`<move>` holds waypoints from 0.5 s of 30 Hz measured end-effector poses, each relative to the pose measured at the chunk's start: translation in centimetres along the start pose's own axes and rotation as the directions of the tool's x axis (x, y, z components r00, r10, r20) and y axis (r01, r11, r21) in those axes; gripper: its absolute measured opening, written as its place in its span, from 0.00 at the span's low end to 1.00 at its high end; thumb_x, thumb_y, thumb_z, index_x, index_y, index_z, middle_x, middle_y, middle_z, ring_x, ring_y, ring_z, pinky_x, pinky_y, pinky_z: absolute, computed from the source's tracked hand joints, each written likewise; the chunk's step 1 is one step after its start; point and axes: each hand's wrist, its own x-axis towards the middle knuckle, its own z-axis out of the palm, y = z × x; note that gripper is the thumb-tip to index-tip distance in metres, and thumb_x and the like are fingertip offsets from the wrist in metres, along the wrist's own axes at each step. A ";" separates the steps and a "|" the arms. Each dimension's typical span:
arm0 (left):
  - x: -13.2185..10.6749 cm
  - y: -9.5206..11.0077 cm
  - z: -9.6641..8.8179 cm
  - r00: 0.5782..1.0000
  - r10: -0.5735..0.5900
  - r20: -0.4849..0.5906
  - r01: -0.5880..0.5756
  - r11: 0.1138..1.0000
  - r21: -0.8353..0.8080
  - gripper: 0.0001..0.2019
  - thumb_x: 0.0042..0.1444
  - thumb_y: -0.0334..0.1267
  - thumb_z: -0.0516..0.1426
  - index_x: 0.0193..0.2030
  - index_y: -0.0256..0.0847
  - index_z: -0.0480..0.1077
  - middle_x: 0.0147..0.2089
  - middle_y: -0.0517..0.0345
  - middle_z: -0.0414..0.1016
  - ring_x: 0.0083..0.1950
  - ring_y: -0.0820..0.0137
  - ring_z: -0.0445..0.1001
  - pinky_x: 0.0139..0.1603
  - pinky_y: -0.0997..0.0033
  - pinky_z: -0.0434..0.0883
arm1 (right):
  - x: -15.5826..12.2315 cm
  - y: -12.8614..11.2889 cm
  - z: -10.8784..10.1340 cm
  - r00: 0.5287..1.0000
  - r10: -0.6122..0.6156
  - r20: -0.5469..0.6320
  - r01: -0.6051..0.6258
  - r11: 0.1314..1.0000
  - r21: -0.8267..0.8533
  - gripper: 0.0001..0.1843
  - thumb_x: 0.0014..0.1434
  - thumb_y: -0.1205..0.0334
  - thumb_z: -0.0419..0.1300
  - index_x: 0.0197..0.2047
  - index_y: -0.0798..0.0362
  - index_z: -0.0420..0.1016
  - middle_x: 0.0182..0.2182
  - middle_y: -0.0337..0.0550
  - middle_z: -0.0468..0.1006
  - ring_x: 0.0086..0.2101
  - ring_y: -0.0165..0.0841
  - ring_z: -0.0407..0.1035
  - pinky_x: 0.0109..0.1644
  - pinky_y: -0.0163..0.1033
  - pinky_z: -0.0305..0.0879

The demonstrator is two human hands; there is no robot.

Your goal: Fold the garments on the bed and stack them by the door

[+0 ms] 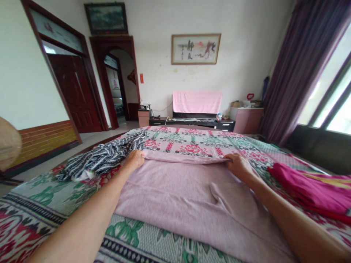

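A pale mauve garment (175, 190), its exact kind unclear, lies spread over the patterned bed cover. Its far edge is a folded band stretched between my two hands. My left hand (136, 159) pinches the band's left end, and my right hand (238, 165) pinches its right end. Both sets of fingers are closed on the cloth. A small raised crease runs across the garment's right part, near my right forearm. Just left of my left hand lies a crumpled black-and-white patterned cloth (105, 155).
The floral cover (148, 230) spreads beneath everything. Folded magenta clothes (309, 186) lie at the right. Beyond the far edge stands a low black cabinet (159, 122) with a pink cloth (197, 102) draped over something on it. A purple curtain (296, 73) hangs at the right.
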 end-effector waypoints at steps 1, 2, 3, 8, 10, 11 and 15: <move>0.0 0.0 -0.1 1.000 0.000 -0.001 0.000 1.000 0.002 0.18 0.52 0.32 0.51 0.45 0.45 0.79 0.47 0.54 0.80 0.52 0.65 0.75 0.52 0.74 0.68 | 0.0 0.0 -0.3 0.999 -0.013 -0.030 0.013 1.000 -0.001 0.21 0.54 0.70 0.50 0.44 0.51 0.80 0.43 0.47 0.78 0.43 0.38 0.71 0.49 0.39 0.63; -0.1 0.0 -0.2 1.000 0.002 0.002 -0.002 1.000 0.005 0.19 0.52 0.32 0.51 0.46 0.44 0.79 0.47 0.54 0.80 0.53 0.65 0.75 0.52 0.74 0.68 | 0.0 0.0 -0.5 0.998 -0.031 -0.061 0.030 1.000 -0.009 0.21 0.53 0.71 0.49 0.43 0.51 0.80 0.43 0.46 0.78 0.44 0.38 0.70 0.49 0.40 0.62; -0.1 0.0 -0.4 1.000 0.003 0.007 -0.003 1.000 0.008 0.19 0.52 0.32 0.51 0.46 0.44 0.79 0.47 0.54 0.80 0.53 0.65 0.75 0.53 0.74 0.68 | 0.0 0.0 -0.8 0.995 -0.047 -0.091 0.045 0.999 -0.024 0.21 0.53 0.71 0.49 0.42 0.50 0.80 0.44 0.45 0.78 0.45 0.39 0.69 0.50 0.41 0.61; -0.2 -0.2 -1.1 1.000 0.003 0.015 -0.003 1.000 0.010 0.19 0.51 0.31 0.51 0.46 0.41 0.79 0.46 0.52 0.80 0.52 0.62 0.75 0.54 0.72 0.69 | -0.1 0.2 -1.6 0.987 -0.083 -0.136 0.069 0.992 -0.104 0.19 0.55 0.69 0.50 0.41 0.46 0.80 0.44 0.41 0.79 0.47 0.42 0.66 0.50 0.47 0.58; -0.2 -0.4 -1.2 1.000 0.021 -0.002 -0.021 1.000 0.000 0.19 0.50 0.30 0.52 0.45 0.42 0.79 0.45 0.54 0.81 0.52 0.62 0.76 0.55 0.71 0.69 | -0.1 0.2 -1.9 0.995 -0.080 -0.066 0.071 0.989 -0.132 0.19 0.55 0.69 0.50 0.40 0.47 0.81 0.42 0.42 0.79 0.46 0.42 0.67 0.48 0.45 0.59; -0.2 -0.5 -1.2 0.999 0.031 -0.007 -0.032 0.999 -0.007 0.19 0.49 0.30 0.52 0.44 0.43 0.80 0.45 0.55 0.81 0.52 0.63 0.76 0.55 0.72 0.69 | -0.1 0.1 -2.0 0.997 -0.078 -0.022 0.074 0.987 -0.145 0.18 0.55 0.69 0.50 0.39 0.47 0.81 0.41 0.43 0.80 0.44 0.41 0.68 0.47 0.44 0.59; 0.0 -0.8 -1.2 0.999 0.034 0.003 -0.034 0.999 -0.042 0.19 0.46 0.30 0.53 0.42 0.46 0.80 0.43 0.59 0.81 0.51 0.65 0.76 0.55 0.73 0.68 | -0.1 0.1 -2.9 0.993 -0.075 0.086 0.089 0.981 -0.170 0.18 0.53 0.72 0.51 0.36 0.48 0.81 0.39 0.43 0.80 0.42 0.39 0.70 0.44 0.41 0.59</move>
